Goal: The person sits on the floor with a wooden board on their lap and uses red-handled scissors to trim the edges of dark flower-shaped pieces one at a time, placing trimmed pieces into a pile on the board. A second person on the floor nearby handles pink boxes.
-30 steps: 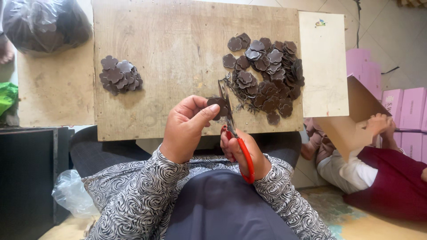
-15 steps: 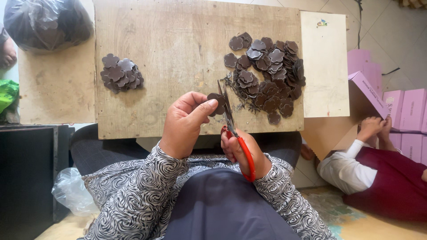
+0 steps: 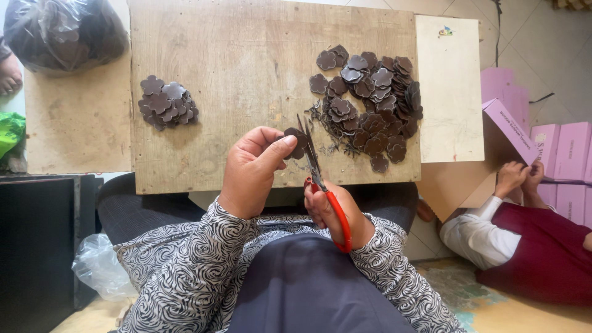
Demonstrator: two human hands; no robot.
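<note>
1. Brown flower-shaped piece (image 3: 295, 143): held above the near edge of the wooden worktop (image 3: 246, 74), near the middle of the scene, pinched between thumb and fingers of the left hand (image 3: 253, 169).
2. Left hand: closed on the piece, thumb on top, wrist in a black-and-white patterned sleeve (image 3: 185, 271).
3. Right hand (image 3: 336, 213): closed around the red handles of the scissors (image 3: 320, 185). The blades point away from the person and meet the right edge of the held piece; they are slightly parted at the tips.
4. Large pile of brown flower pieces (image 3: 370, 102): lies on the far right part of the worktop, just beyond the scissor tips. Thin dark offcuts (image 3: 330, 132) lie scattered along its near left side.
5. Small pile of brown flower pieces (image 3: 166, 102): lies on the left part of the worktop, well apart from the large pile.
6. Dark plastic bag (image 3: 61, 31): sits at the far left corner, partly on a lighter board (image 3: 74, 135).
7. Pale board (image 3: 449, 92): lies just beside the right edge of the worktop.
8. Another person in a maroon garment (image 3: 542, 253): sits on the floor at the right, both hands on a pink box (image 3: 509, 126); more pink boxes (image 3: 564, 151) stand behind.
9. Clear plastic bag (image 3: 98, 268): lies on the floor at the near left.
</note>
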